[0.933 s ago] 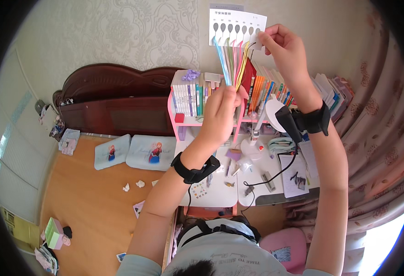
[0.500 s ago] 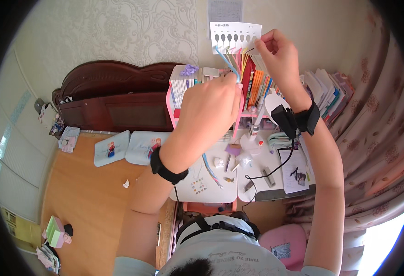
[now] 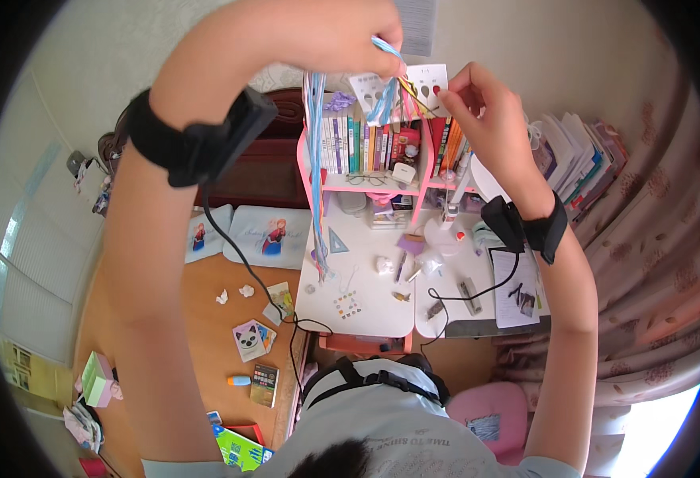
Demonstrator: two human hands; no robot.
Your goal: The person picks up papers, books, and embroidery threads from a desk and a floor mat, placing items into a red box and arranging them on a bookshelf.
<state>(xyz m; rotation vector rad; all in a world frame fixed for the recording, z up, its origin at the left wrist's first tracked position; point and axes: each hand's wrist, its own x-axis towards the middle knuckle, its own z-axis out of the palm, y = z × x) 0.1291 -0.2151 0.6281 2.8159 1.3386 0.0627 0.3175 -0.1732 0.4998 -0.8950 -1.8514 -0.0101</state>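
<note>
My right hand (image 3: 489, 107) pinches the right edge of a white card (image 3: 437, 77) with a row of oval holes. Strands of blue, pink and yellow embroidery thread (image 3: 385, 105) run through it and partly cover its face. Above the card's left part, my left hand (image 3: 362, 38) is closed on a thread bundle; a light blue loop shows over the fingers. From that hand's side a long multicoloured skein (image 3: 316, 159) of thread hangs down toward the desk. The left fingertips are partly hidden behind the thread.
A white desk (image 3: 366, 307) with a pink-framed bookshelf (image 3: 362, 190) stands in front of me. A lamp (image 3: 445, 231), a set square (image 3: 337, 241) and papers (image 3: 514, 291) are on it. Black cables (image 3: 246, 259) trail from both wrist straps. A pink chair (image 3: 497, 410) is at right.
My left hand has risen and swung up over the card, bringing the thread with it. The card has dropped a little and tilted, and the long skein now hangs at the left.
</note>
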